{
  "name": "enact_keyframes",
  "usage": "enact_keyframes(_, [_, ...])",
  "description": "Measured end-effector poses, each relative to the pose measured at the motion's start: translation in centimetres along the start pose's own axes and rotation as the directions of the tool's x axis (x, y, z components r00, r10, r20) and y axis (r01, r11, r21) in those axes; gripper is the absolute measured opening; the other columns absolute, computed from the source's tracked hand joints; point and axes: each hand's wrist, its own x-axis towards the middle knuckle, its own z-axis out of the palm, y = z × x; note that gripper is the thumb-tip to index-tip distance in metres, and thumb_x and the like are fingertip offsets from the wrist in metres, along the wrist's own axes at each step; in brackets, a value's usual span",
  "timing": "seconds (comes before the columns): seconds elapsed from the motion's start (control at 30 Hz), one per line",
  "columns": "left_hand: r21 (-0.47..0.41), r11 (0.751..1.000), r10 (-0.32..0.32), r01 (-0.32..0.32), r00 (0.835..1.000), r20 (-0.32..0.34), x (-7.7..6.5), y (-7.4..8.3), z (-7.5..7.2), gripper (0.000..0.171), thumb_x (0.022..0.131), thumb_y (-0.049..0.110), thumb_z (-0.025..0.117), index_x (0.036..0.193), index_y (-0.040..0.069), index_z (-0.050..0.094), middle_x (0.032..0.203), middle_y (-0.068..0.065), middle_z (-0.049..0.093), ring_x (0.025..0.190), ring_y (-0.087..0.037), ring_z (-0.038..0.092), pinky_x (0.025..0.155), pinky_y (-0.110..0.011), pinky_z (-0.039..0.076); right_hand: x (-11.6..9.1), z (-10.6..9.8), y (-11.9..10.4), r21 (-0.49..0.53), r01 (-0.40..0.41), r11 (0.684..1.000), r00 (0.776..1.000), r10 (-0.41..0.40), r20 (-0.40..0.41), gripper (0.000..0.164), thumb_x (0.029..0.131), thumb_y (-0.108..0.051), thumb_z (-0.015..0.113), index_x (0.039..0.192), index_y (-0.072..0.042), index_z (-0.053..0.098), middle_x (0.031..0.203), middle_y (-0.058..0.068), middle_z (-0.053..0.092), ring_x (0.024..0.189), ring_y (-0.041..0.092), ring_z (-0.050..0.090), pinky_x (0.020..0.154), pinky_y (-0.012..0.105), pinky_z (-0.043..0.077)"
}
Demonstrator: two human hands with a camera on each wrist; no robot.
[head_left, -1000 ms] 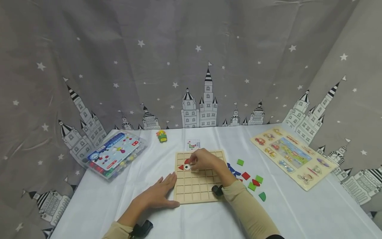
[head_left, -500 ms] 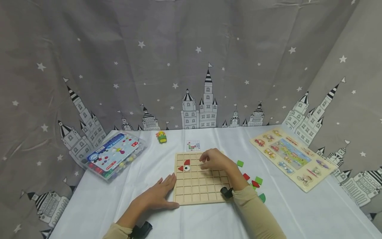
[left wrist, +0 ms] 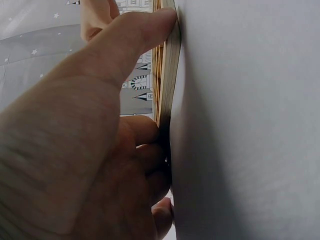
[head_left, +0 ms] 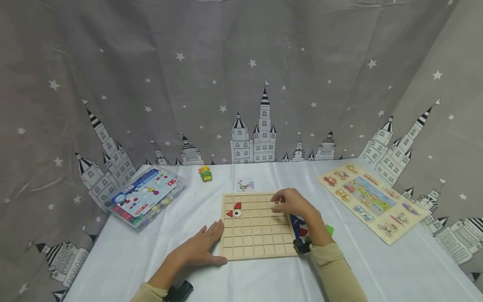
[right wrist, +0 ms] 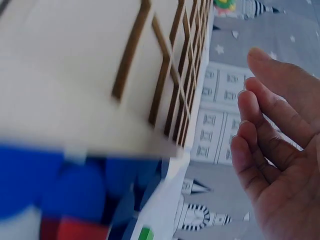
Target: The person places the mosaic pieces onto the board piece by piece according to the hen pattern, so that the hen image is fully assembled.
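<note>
A wooden grid board (head_left: 256, 235) lies on the white cloth. Its upper left cells hold a red quarter-round piece (head_left: 237, 205), a red triangular piece (head_left: 229, 214) and a white piece with a black dot (head_left: 237, 213). My left hand (head_left: 201, 247) rests flat on the cloth against the board's left edge, thumb touching the near corner; the left wrist view shows that thumb on the board's side (left wrist: 171, 65). Over the board's right part hovers my right hand (head_left: 292, 203), fingers loosely bent. In the right wrist view no piece shows between its fingers (right wrist: 250, 135).
Blue pieces (right wrist: 30, 180) lie past the board's right edge, partly hidden by the right arm, with a green piece (head_left: 330, 229) farther out. A picture card (head_left: 245, 184) and a small toy figure (head_left: 205, 173) stand behind. A plastic case (head_left: 147, 197) and a picture puzzle (head_left: 371, 201) flank the board.
My right hand has moved rightward, away from the red and dotted pieces toward the board's right edge. Its arm now covers more of the loose pieces. My left hand stays put.
</note>
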Motion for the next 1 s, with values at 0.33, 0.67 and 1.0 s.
enact_keyframes(0.33, [0.027, 1.000, 0.008, -0.008, 1.000, -0.003, 0.3, -0.1, -0.1, 0.111, 0.075, 0.064, 0.071, 0.154, 0.003, 0.023, 0.162, -0.013, 0.022, 0.151, -0.027, 0.021, 0.125, -0.050, 0.017, -1.3, -1.7, 2.7, -0.008, -0.026, 1.000, 0.997, 0.025, -0.078, 0.033, 0.078, -0.019, 0.080, 0.105, -0.002, 0.073, 0.090, 0.005, 0.068, 0.077, 0.014, 0.053, 0.065, 0.024, 0.046])
enact_keyframes(0.67, [0.003, 1.000, 0.014, -0.014, 1.000, 0.000, 0.3, 0.0, 0.0, 0.111, 0.075, 0.063, 0.072, 0.154, 0.002, 0.023, 0.162, -0.014, 0.022, 0.151, -0.028, 0.021, 0.125, -0.050, 0.016, -1.3, -2.6, 5.2, -0.002, -0.165, 0.986, 0.984, 0.165, -0.073, 0.034, 0.078, -0.021, 0.080, 0.107, -0.006, 0.073, 0.093, 0.006, 0.067, 0.081, 0.017, 0.054, 0.065, 0.025, 0.048])
enact_keyframes(1.0, [-0.001, 1.000, 0.002, -0.002, 1.000, 0.000, -0.1, -0.1, 0.1, 0.112, 0.075, 0.064, 0.072, 0.154, 0.002, 0.023, 0.162, -0.014, 0.023, 0.151, -0.029, 0.022, 0.124, -0.051, 0.016, -1.9, -2.7, 6.8, 0.016, -0.272, 0.962, 0.961, 0.273, -0.045, 0.035, 0.077, -0.019, 0.081, 0.108, -0.006, 0.072, 0.096, 0.006, 0.068, 0.084, 0.018, 0.056, 0.071, 0.028, 0.051])
